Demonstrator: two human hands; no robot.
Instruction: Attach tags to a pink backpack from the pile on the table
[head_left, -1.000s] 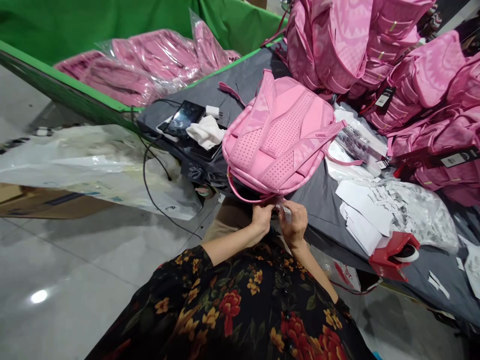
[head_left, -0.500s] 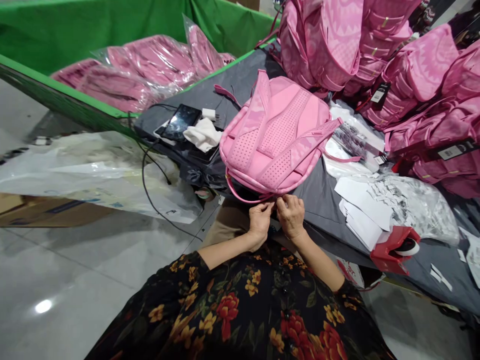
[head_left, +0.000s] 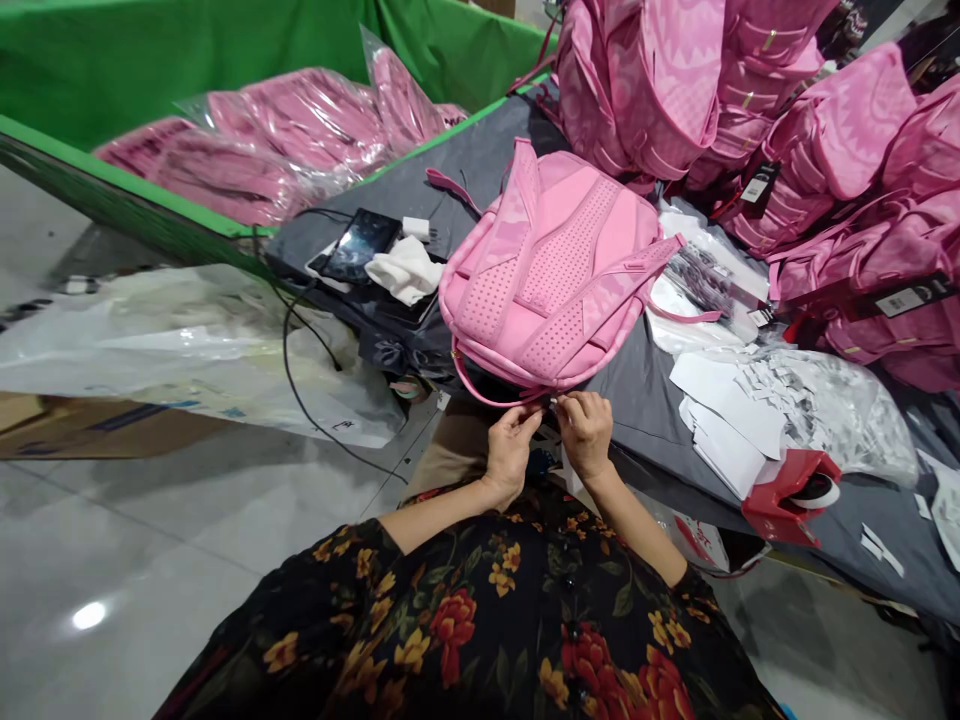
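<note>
A pink backpack (head_left: 559,270) lies with its padded back and shoulder straps facing up at the table's near edge. Both hands meet just below its near end. My left hand (head_left: 511,445) is closed in a pinch, fingertips close to the backpack's lower rim. Beside it my right hand (head_left: 586,430) is also pinched, thumb against the fingers. Something small and pale shows between the two sets of fingertips, too small to name. A thin pink loop (head_left: 480,392) curves from the backpack's near edge toward my left fingers.
Several pink backpacks (head_left: 645,90) are piled along the back right. A green-lined bin (head_left: 67,70) holds plastic-wrapped pink bags (head_left: 292,125). A tablet (head_left: 361,245), white cloth (head_left: 405,270), paper sheets (head_left: 731,420), plastic bag (head_left: 847,410) and red tape dispenser (head_left: 787,495) lie on the table (head_left: 652,400).
My left hand has shifted slightly left and down, and its fingers have parted a little from the right hand's. The right hand has moved only slightly. The backpack stays in place.
</note>
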